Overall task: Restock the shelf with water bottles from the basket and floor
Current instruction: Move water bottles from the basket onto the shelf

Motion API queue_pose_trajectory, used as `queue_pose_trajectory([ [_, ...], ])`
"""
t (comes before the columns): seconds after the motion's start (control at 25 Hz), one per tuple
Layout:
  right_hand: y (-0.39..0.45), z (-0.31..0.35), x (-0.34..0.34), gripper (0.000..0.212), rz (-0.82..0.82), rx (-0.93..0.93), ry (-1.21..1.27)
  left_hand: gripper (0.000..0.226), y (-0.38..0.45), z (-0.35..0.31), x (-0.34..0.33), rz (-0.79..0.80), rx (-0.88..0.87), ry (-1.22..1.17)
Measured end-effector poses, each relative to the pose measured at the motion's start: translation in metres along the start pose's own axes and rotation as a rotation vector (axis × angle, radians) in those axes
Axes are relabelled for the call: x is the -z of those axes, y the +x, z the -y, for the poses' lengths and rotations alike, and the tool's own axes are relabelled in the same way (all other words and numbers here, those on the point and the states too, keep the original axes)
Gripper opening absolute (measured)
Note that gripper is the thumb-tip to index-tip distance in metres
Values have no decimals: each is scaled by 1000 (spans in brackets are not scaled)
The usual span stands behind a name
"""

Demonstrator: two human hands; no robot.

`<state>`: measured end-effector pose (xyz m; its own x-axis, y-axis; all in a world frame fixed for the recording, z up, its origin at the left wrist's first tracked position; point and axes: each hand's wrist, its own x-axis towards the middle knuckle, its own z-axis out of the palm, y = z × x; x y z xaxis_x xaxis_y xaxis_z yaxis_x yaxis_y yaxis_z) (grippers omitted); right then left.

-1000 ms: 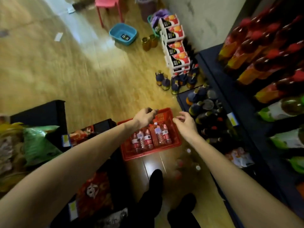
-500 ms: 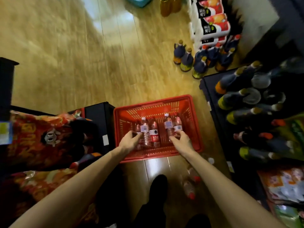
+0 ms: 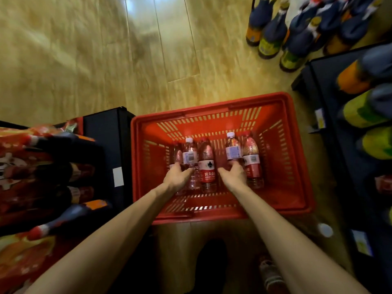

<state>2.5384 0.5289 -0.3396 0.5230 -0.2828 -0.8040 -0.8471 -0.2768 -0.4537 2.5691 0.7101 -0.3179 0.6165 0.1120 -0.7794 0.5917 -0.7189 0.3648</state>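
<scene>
Both hands are down inside the red basket (image 3: 297, 158), which sits on the wood floor (image 3: 106, 49).

Left hand (image 3: 177, 179): fingers curled round the lower bodies of the two leftmost water bottles (image 3: 187, 160), gripping them. Right hand (image 3: 234, 177): fingers wrapped round the base of the white-capped bottle (image 3: 233, 148), thumb toward the middle bottle. Both hands closed on bottles, neither idle.

Five bottles in the basket, lying side by side on its bottom, roughly parallel. Long axes run away from the person, caps at the far end, bases near the hands. The red-label bottle (image 3: 206, 164) lies between the two hands, untouched as far as I can tell. The rightmost bottle (image 3: 252, 160) lies just beside the right hand; contact unclear.

Materials: bottles are clear ribbed plastic, with red-and-white label bands and barcodes; two white caps plainly visible, the others look red. Basket is rigid moulded plastic, rectangular, slotted walls, thick rim. Floor is glossy light wood plank.

On the floor near the right forearm: a white cap (image 3: 325, 230) of what looks like another bottle, blurred. A second bottle (image 3: 270, 272) stands lower down by the arm, also blurred.

Right: dark shelf (image 3: 331, 102) with large dark bottles lying on it, orange and green labels. More dark bottles (image 3: 273, 28) stand on the floor beyond. Left: dark shelf (image 3: 104, 132) with red packets.
</scene>
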Motion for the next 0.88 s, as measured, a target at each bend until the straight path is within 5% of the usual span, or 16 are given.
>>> queue_pose_trajectory([
  [0.16,39,-21,-12,58,-93,26,-86,41,36,13,-21,-27,35,-12],
  [0.48,88,-31,-81,59,209,5,-242,71,81,39,-51,-211,52,141],
  [0.68,106,-42,-86,63,183,17,-281,50,87,35,-71,-301,56,113],
  [0.88,112,-45,-78,67,200,25,-288,64,96,39,-80,-254,65,179],
])
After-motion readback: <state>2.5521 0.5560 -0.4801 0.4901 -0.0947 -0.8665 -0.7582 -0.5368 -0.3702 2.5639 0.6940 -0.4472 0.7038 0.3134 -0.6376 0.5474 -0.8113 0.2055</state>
